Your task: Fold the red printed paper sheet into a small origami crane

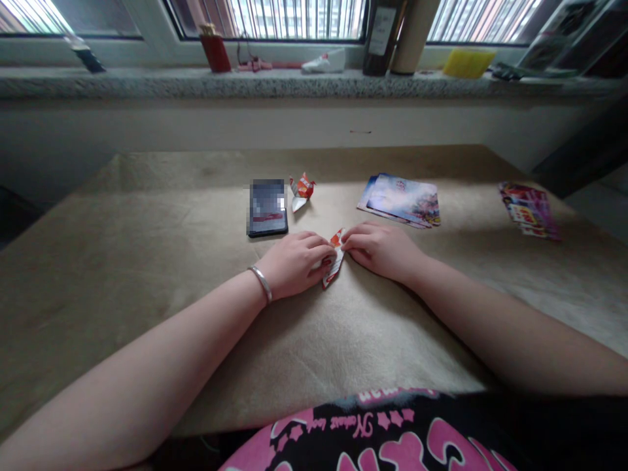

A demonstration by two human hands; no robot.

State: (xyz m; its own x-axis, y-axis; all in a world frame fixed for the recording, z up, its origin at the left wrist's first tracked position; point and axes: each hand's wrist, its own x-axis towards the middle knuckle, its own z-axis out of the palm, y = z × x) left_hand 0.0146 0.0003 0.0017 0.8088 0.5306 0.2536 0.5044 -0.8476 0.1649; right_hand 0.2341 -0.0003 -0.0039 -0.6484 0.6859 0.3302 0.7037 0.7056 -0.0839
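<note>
A small folded piece of red and white printed paper (335,265) lies on the beige felt mat (147,261) in front of me. My left hand (293,263), with a silver bangle at the wrist, has its fingers curled and pressed on the paper's left side. My right hand (381,250) pinches the paper's top edge from the right. Both hands meet at the paper. A finished folded paper figure (301,190) in the same red and white print stands further back on the mat.
A dark phone (267,207) lies flat left of the figure. A stack of colourful paper sheets (401,201) lies back right, another printed sheet (530,209) at the mat's right edge. The stone windowsill (147,82) holds a red cup (214,49), a bottle and a yellow box.
</note>
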